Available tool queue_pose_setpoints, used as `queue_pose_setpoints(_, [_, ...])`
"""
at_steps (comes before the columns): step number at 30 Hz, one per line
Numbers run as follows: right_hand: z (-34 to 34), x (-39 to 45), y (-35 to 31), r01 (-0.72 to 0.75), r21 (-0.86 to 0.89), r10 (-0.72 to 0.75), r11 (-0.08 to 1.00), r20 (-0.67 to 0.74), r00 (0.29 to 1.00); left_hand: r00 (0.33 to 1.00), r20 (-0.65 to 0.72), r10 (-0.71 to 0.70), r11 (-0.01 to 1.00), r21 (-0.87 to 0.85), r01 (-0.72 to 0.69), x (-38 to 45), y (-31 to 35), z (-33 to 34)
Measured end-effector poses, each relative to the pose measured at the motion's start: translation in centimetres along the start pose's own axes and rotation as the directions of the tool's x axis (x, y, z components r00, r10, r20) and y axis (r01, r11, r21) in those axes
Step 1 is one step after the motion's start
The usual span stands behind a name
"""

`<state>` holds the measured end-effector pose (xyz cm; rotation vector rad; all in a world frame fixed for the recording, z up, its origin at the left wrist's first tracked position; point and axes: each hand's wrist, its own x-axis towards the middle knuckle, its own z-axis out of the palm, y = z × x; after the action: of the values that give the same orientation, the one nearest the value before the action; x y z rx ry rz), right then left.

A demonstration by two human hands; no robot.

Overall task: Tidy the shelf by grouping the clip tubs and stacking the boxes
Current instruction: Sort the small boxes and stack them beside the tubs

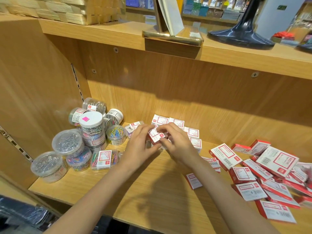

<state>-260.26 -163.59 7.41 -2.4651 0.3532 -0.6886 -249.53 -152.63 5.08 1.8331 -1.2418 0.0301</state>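
You are gripping one small red-and-white box (156, 136) with both left hand (141, 146) and right hand (175, 141), beside the grouped clip tubs (87, 132).

Probably stationery shop: stocked shelf (84, 188).

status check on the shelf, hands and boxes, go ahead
Left hand and right hand both gripping one small red-and-white box at mid-shelf. Clip tubs grouped at left. Loose boxes heaped unstacked at right. Nothing blocking.

both hands (158, 141) grip a small box (156, 136) (red-and-white) over the shelf (152, 186).
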Motion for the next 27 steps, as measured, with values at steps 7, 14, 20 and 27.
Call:
queue_pose_setpoints(7, [-3.0,0.4,0.3,0.047,0.099,-0.059,0.994,0.124,0.99,0.922,0.367,-0.125,0.834,-0.465,0.297,2.4,0.9,-3.8])
queue_pose_setpoints(14, [-2.8,0.7,0.1,0.108,-0.136,-0.089,0.985,0.138,0.986,0.909,0.388,-0.154,0.76,-0.541,0.36,3.2,1.0,-3.5])
queue_pose_setpoints(20, [0.0,0.1,0.6,-0.02,-0.271,0.026,0.962,0.021,0.999,0.953,0.183,-0.241,0.965,-0.058,0.255,2.3,-1.7,-3.0])
queue_pose_setpoints(27, [-0.4,0.1,0.7,-0.048,-0.154,0.039,0.987,-0.058,0.998,0.981,0.156,-0.112,0.972,0.224,0.075,1.3,-2.0,-1.9])
